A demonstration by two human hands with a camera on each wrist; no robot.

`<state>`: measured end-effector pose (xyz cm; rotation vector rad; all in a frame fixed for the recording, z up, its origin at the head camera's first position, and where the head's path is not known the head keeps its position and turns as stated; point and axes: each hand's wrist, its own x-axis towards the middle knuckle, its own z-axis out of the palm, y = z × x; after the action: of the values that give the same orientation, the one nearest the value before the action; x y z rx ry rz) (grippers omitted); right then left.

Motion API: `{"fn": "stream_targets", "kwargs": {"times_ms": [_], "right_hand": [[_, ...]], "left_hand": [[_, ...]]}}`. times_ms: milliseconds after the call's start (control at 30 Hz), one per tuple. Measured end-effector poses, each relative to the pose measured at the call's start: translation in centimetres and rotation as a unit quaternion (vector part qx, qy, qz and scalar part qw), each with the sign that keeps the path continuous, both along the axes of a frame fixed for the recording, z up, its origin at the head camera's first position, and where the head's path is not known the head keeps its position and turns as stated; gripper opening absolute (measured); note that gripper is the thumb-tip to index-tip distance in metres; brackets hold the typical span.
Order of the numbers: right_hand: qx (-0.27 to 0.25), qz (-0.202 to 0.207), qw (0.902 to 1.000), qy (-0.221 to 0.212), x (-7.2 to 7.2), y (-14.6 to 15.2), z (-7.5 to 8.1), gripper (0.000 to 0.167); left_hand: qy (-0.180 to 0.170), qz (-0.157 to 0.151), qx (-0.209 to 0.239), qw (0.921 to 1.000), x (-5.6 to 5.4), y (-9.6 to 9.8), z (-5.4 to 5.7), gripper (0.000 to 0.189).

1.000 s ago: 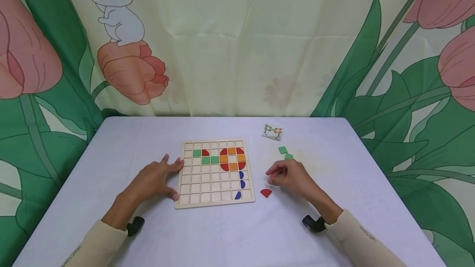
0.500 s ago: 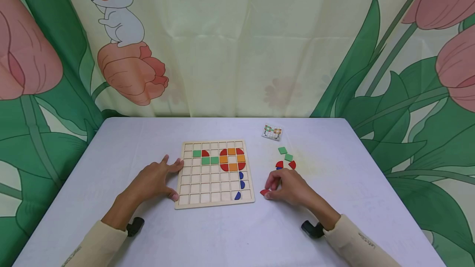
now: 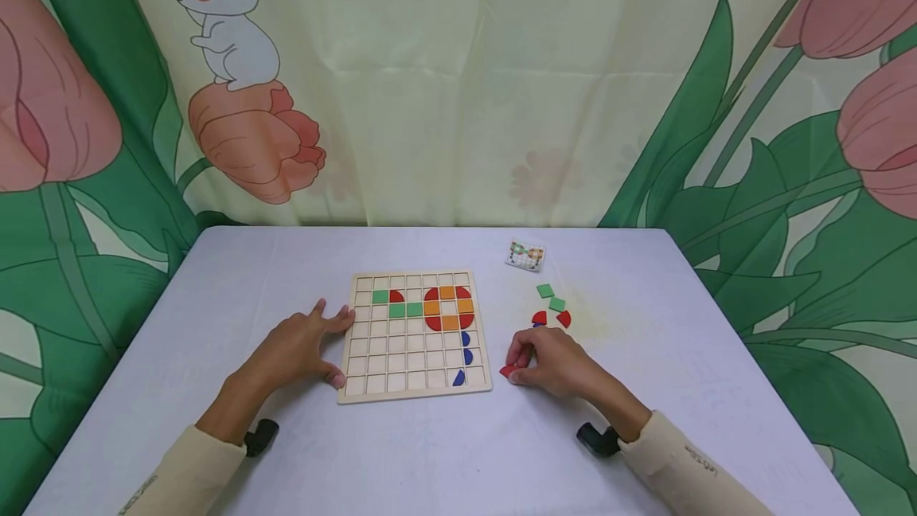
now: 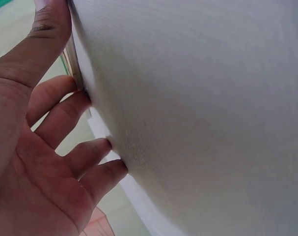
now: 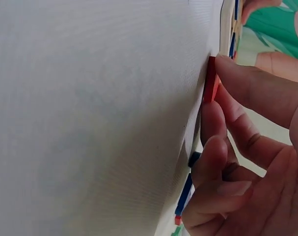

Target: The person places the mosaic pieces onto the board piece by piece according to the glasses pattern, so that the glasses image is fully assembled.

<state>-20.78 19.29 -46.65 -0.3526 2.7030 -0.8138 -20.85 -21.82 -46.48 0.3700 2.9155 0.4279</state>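
In the head view a wooden grid board (image 3: 377, 360) lies flat, with green and orange squares, red quarter circles and blue half circles in some of its cells. My left hand (image 3: 296, 350) has its fingers spread, and its thumb and fingertips touch the board's left edge. Beyond the opposite edge, my right hand (image 3: 555, 361) pinches a red quarter-circle tile (image 3: 508, 370) between thumb and fingers. The right wrist view shows this red tile (image 5: 211, 81) at the tablecloth, its far side hidden. The lowest blue half circle (image 3: 458, 377) sits tilted in its cell.
Past the right hand lie two green squares (image 3: 546, 291), two red quarter circles (image 3: 563, 318) and a partly hidden blue piece (image 3: 537, 325). A small pattern card (image 3: 526, 255) is farther back on the white-covered table (image 3: 401, 460). A printed curtain hangs behind.
My right hand has come toward me, uncovering loose red tiles, and now pinches the nearer red quarter circle, which has shifted slightly left. The left hand and board have stayed put.
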Motion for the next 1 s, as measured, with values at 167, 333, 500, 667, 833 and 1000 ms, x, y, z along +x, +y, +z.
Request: {"fn": "stream_targets", "kwargs": {"times_ms": [167, 333, 500, 667, 833, 1000], "right_hand": [[-0.015, 0.024, 0.9993, -0.023, -0.1, 0.2, 0.1, 0.025], [-0.037, 0.064, 0.9969, -0.028, -0.4, 0.6, 0.2, 0.026], [-0.075, 0.063, 0.9950, -0.016, -1.1, 0.5, 0.4, 0.019], [-0.106, 0.046, 0.9932, 0.011, -1.8, -0.4, 0.9, 0.013], [-0.115, 0.033, 0.9924, 0.029, -2.5, -1.7, 1.8, 0.010], [-0.124, 0.029, 0.9910, 0.041, -3.4, -3.1, 2.2, 0.009]], "left_hand": [[-0.005, 0.003, 0.003, 1.0000, -0.1, 0.0, -0.1, 0.119], [-0.010, 0.007, 0.001, 0.9999, -0.1, 0.1, -0.3, 0.119], [-0.007, 0.006, 0.002, 1.0000, -0.2, 0.1, -0.2, 0.119], [-0.005, 0.006, -0.001, 1.0000, -0.1, 0.0, -0.1, 0.119], [-0.006, 0.010, 0.001, 0.9999, -0.1, 0.1, -0.1, 0.120], [-0.007, 0.011, 0.002, 0.9999, -0.1, 0.1, -0.3, 0.119]]}}
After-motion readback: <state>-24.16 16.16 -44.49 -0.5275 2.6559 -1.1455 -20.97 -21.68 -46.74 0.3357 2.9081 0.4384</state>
